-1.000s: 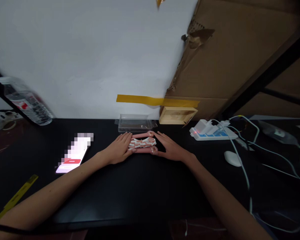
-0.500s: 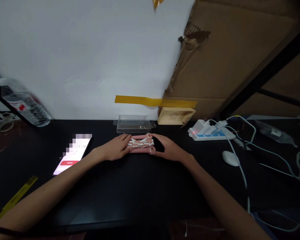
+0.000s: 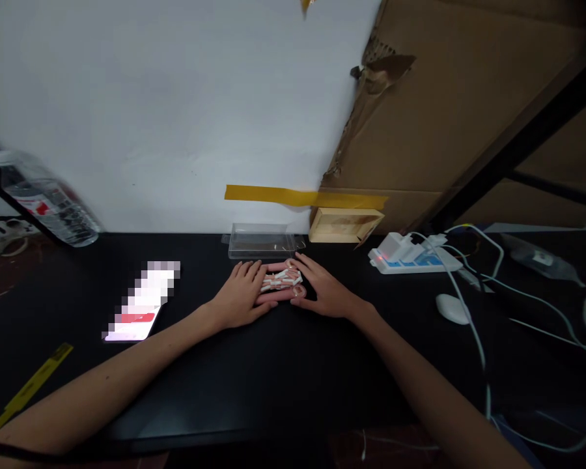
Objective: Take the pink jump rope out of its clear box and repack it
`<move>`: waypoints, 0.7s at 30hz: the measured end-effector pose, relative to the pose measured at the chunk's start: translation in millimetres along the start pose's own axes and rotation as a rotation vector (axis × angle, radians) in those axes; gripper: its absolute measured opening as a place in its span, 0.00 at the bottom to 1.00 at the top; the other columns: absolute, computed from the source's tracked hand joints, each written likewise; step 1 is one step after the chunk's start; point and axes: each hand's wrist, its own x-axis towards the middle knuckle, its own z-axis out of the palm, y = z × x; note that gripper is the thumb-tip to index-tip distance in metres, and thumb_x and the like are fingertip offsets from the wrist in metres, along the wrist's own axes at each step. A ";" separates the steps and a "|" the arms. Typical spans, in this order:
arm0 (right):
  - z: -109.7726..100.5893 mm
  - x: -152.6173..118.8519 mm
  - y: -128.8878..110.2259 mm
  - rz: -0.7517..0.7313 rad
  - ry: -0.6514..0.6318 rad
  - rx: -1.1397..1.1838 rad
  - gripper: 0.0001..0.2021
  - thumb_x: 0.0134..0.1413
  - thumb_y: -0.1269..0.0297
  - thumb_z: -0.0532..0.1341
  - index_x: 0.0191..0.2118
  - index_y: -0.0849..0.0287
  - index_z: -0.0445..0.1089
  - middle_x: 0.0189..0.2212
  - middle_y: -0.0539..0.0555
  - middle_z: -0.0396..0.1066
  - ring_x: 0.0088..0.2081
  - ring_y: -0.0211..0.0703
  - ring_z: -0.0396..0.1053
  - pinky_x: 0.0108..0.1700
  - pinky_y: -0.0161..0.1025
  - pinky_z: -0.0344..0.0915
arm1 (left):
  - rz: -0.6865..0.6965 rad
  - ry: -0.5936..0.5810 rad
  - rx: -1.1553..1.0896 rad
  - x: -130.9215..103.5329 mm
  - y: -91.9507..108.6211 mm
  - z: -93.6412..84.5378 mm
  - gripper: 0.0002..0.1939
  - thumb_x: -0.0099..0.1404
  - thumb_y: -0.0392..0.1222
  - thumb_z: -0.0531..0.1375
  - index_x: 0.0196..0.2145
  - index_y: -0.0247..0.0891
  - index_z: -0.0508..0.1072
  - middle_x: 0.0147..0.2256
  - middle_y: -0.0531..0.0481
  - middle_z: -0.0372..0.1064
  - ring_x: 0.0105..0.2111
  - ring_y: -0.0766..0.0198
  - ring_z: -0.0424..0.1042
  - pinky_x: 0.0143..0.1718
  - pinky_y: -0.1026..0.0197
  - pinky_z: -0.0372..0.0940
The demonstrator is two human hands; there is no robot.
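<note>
On the black table lies a pink and white item (image 3: 282,280), with two pink bars along its far and near sides and rows of small white and pink pieces between them. My left hand (image 3: 241,294) lies over its left end, palm down, fingers stretched out and thumb apart along the near side. At its right end my right hand (image 3: 326,290) has fingers and thumb spread, with the fingertips at the rounded pink corners. The left end of the item is hidden under my left hand.
Behind it stand a clear plastic tray (image 3: 261,242) and a shallow cream box (image 3: 346,226). A lit phone (image 3: 139,306) and a plastic bottle (image 3: 49,202) are to the left. To the right are a power strip (image 3: 415,257), cables and a white mouse (image 3: 452,309).
My left hand has slid right over the item, and its thumb has moved away from the fingers. My right hand's fingers have spread and lie further forward.
</note>
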 end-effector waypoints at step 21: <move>6.6 2.5 -7.3 -0.088 0.008 0.040 0.40 0.63 0.45 0.57 0.72 0.59 0.45 0.70 0.64 0.51 0.71 0.58 0.45 0.68 0.61 0.51 | 0.030 -0.090 0.041 26.1 17.6 -7.8 0.34 0.67 0.59 0.54 0.61 0.31 0.59 0.54 0.33 0.66 0.54 0.42 0.66 0.57 0.43 0.58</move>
